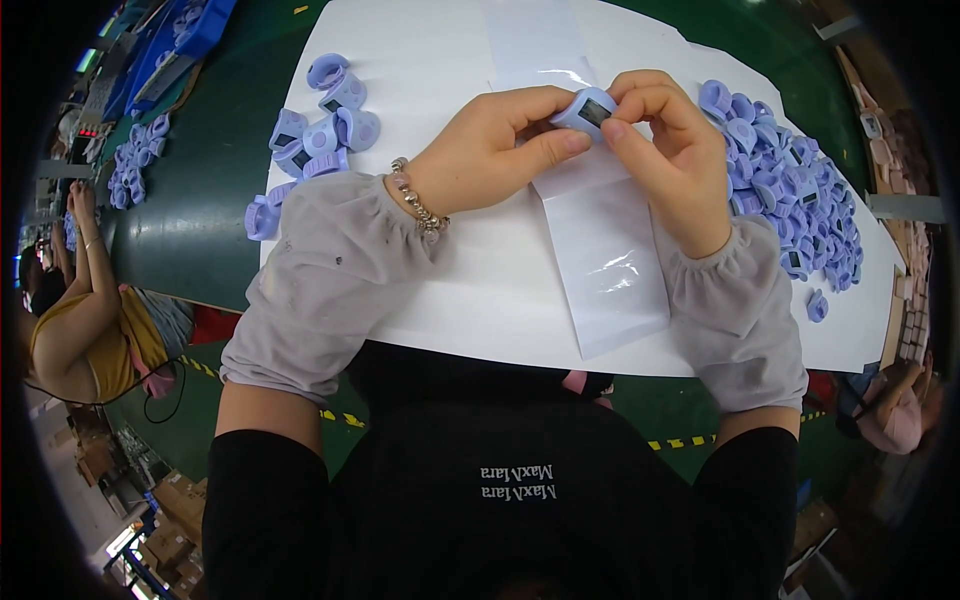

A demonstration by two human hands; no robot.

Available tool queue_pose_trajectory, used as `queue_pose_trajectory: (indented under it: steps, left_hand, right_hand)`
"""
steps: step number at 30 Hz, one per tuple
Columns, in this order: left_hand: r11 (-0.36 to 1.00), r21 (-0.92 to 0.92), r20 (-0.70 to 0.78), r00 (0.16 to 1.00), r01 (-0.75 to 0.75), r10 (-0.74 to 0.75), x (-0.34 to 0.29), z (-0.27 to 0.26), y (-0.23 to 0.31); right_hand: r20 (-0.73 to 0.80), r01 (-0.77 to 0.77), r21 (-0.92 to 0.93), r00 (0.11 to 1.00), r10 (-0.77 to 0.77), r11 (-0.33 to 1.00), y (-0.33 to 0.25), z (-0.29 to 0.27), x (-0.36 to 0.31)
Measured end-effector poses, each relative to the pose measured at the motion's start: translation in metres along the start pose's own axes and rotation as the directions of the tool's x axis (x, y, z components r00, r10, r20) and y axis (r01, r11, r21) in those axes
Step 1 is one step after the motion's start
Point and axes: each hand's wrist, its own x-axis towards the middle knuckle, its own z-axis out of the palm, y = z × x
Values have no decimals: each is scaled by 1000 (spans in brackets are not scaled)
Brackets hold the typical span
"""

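Observation:
Between my two hands, over the white sheet, is a small lilac ring-shaped device (588,111) with a dark rectangular display facing up. My left hand (510,140), with a bead bracelet at the wrist, pinches its left side between thumb and fingers. On its right edge the thumb and fingertips of my right hand (660,140) are closed. Under the hands lies a clear glossy plastic strip (610,260). To the left, several similar lilac devices (325,130) sit in a loose group. A large heap of them (785,185) lies to the right of my right hand.
The white sheet (450,300) covers a green table (200,230). One lilac device (817,305) lies apart below the heap. Farther left are another lilac cluster (135,165) and a blue bin (180,55). Other people sit at the left (80,330) and right (895,410).

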Motion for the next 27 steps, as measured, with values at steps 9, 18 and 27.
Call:
queue_pose_trajectory:
  steps: [9,18,27]
  left_hand:
    - [1000,-11,11,1000,-4,4,0,-1,1]
    - [1000,-2,1,1000,-9,9,1,1,-1]
    - [993,-57,-70,993,-102,98,2,5,-6]
  right_hand:
    - [-4,0,-37,1000,0,999,-1,1,0]
    - [-21,-23,-66,1000,21,998,-3,0,-1]
    - [-118,-138,25,983,140,990,-5,10,-1]
